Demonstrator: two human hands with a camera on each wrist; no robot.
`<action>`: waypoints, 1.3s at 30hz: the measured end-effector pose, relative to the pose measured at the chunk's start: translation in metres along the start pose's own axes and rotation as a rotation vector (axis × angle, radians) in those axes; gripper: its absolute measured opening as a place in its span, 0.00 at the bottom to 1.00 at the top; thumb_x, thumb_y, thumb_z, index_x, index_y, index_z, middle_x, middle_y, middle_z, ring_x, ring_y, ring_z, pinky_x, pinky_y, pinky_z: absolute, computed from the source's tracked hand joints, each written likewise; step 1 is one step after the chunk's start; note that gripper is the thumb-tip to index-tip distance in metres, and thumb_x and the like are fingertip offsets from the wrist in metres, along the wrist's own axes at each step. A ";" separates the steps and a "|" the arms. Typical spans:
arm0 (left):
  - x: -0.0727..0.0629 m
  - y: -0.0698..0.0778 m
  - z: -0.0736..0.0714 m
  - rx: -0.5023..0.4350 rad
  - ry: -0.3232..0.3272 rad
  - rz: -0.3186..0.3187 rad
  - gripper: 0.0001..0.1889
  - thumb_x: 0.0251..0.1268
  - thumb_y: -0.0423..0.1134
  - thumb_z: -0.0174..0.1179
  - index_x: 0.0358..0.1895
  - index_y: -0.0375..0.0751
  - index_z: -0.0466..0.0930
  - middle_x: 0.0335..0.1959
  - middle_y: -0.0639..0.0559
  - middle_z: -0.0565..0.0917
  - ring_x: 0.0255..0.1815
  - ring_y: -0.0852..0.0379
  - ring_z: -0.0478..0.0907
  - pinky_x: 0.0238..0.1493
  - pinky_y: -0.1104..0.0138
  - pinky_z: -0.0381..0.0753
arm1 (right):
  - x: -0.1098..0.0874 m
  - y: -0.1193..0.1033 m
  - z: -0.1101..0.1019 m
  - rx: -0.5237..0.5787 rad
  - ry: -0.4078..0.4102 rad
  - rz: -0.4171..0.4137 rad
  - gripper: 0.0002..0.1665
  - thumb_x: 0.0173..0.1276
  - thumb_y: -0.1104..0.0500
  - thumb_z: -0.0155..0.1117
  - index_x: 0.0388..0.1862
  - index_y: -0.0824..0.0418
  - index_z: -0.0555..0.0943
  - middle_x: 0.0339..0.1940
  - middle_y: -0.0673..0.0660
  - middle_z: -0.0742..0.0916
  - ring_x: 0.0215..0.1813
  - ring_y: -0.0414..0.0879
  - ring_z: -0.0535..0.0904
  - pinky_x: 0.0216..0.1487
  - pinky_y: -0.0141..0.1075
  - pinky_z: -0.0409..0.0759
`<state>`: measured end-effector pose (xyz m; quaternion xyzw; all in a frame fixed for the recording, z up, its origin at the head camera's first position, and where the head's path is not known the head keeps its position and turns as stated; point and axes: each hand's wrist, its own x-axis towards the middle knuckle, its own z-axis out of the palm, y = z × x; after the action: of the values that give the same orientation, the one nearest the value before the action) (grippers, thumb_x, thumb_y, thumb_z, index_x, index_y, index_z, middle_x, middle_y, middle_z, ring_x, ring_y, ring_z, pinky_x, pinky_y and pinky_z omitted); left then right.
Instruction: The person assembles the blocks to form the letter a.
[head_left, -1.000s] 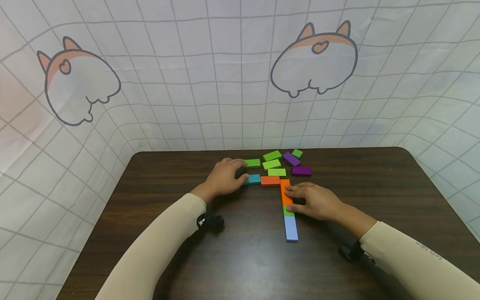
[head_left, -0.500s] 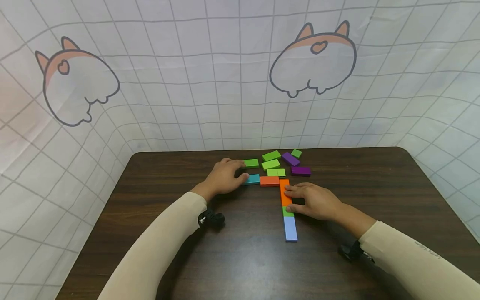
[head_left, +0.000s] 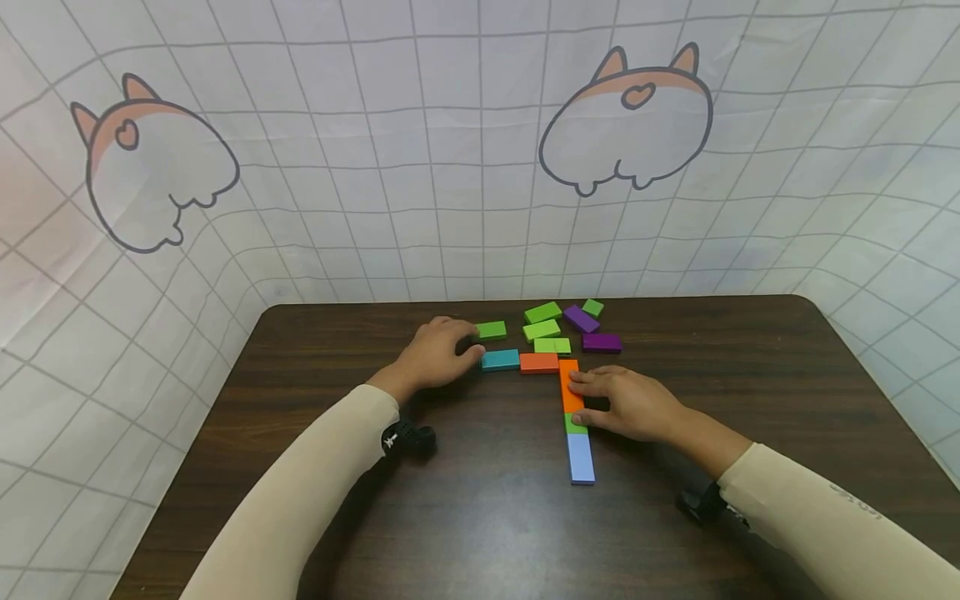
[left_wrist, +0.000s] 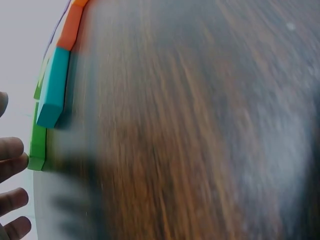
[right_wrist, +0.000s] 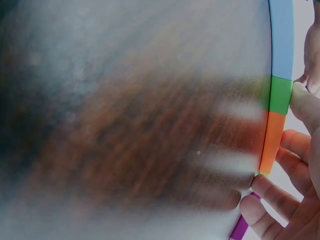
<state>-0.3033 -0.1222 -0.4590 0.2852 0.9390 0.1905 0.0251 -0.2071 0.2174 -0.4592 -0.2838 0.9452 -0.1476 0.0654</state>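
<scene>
- We judge the step in hand to be steadying the line of blocks while the next piece is handled.
- Our right hand (head_left: 633,402) grasps nothing; its fingertips rest at the orange block (head_left: 567,402), its thumb at the short green block (head_left: 576,427). Light, even pressure should keep both in line with the blue block (head_left: 581,458) nearest us.
- Our left hand (head_left: 435,354) is relaxed and unclenched, the thumb just beside the teal block (head_left: 500,361), the fingers by the end of the loose green block (head_left: 491,331); whether they touch it, we cannot tell.
- The teal block lies end to end with the red-orange block (head_left: 539,363), which runs up to the orange block's far end. Any push along this row should be gentle, or that corner may skew.
- For a pickup, we would pinch the loose green block by its long sides and lift it clear of the teal one.
- The counter's (head_left: 450,525) far edge lies close behind the green and purple blocks (head_left: 602,343), so we should draw pieces towards us.
- Bare room stretches between our forearms and left of the row.
</scene>
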 end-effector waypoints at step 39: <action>0.007 -0.014 0.004 0.117 0.062 -0.187 0.24 0.74 0.50 0.63 0.68 0.46 0.79 0.64 0.47 0.81 0.67 0.41 0.71 0.66 0.45 0.67 | 0.000 0.000 0.000 -0.003 0.010 -0.015 0.36 0.71 0.39 0.67 0.70 0.57 0.79 0.72 0.54 0.78 0.72 0.59 0.72 0.67 0.59 0.72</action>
<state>-0.3157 -0.1280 -0.4679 0.1913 0.9714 0.1407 -0.0032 -0.2067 0.2174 -0.4595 -0.2904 0.9435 -0.1481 0.0592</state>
